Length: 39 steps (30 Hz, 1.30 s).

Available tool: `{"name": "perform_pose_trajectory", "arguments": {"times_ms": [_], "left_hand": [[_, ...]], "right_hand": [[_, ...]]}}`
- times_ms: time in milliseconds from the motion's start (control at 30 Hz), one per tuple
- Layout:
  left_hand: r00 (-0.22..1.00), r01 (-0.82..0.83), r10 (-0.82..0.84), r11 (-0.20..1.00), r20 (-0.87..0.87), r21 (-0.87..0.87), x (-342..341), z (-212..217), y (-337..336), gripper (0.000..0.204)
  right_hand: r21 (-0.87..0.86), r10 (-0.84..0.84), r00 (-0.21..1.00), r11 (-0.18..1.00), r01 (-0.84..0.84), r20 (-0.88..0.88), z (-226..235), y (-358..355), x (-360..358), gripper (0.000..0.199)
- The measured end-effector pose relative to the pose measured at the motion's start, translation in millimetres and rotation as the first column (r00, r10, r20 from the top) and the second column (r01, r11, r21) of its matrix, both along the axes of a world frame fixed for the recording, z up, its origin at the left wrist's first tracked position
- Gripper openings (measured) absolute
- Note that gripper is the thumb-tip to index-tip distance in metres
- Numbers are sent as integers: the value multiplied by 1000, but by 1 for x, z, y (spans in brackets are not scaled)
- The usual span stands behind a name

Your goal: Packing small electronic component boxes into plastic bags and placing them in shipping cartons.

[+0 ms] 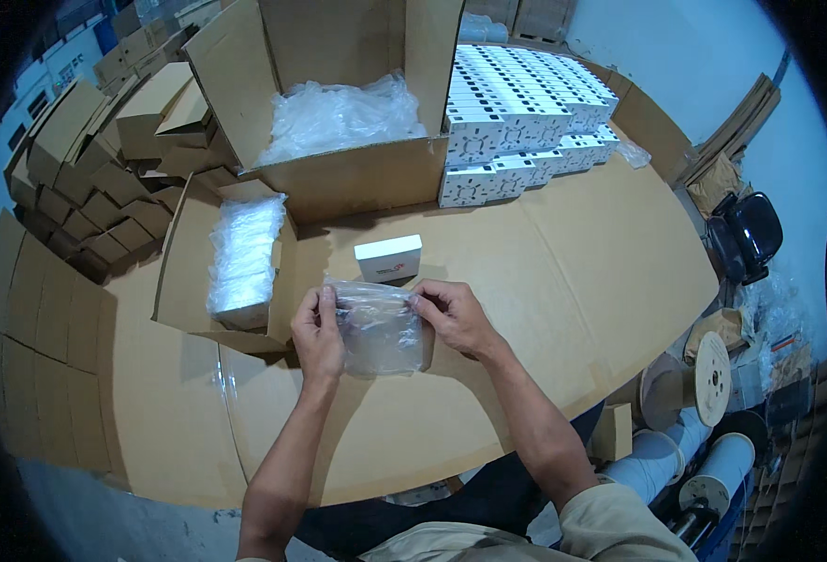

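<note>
A clear plastic bag (pixel 381 337) hangs flat between my hands, above the cardboard-covered table. My left hand (pixel 320 332) pinches its upper left corner between thumb and fingers. At the upper right corner, my right hand (pixel 453 317) grips the bag the same way. Just beyond the bag, a small white box (pixel 388 258) with a little red mark stands on the table. To the left of my left hand sits an open cardboard carton (pixel 179 304) holding a row of plastic-wrapped packs (pixel 245 258).
A large open carton (pixel 357 183) full of clear plastic bags (pixel 343 117) stands at the back. Stacked white printed boxes (pixel 516 122) fill the back right. Folded brown cartons (pixel 104 187) pile up on the left. Beyond the table's right edge are cable reels (pixel 710 379) and a black chair (pixel 746 234).
</note>
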<state>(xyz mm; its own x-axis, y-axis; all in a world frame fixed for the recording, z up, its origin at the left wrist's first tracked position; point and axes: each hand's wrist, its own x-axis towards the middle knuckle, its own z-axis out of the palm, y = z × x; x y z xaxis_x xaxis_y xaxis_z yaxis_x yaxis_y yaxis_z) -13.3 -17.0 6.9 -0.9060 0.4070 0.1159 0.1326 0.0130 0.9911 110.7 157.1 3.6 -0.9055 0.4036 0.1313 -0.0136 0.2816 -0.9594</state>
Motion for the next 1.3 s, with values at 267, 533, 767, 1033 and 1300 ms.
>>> {"name": "perform_pose_trajectory", "arguments": {"times_ms": [267, 533, 767, 1033, 1300], "left_hand": [[992, 102, -115, 975, 55, 199, 9, -10, 4, 11], [979, 159, -171, 981, 107, 110, 5, -7, 2, 15], [987, 145, -141, 988, -78, 49, 5, -14, 4, 20], [994, 70, -67, 997, -81, 26, 9, -4, 1, 21], [990, 12, 11, 986, -138, 164, 0, -14, 4, 17]], "right_hand": [[-50, -124, 980, 992, 118, -157, 1, -6, -7, 9], [110, 8, 989, 994, 8, -150, 10, -2, -1, 3], [-363, -74, 965, 931, -23, -251, -3, 0, -6, 12], [-376, -132, 988, 922, 93, -79, -4, -25, -10, 16], [-1, -250, 952, 967, 254, -175, -10, -30, -15, 27]]}}
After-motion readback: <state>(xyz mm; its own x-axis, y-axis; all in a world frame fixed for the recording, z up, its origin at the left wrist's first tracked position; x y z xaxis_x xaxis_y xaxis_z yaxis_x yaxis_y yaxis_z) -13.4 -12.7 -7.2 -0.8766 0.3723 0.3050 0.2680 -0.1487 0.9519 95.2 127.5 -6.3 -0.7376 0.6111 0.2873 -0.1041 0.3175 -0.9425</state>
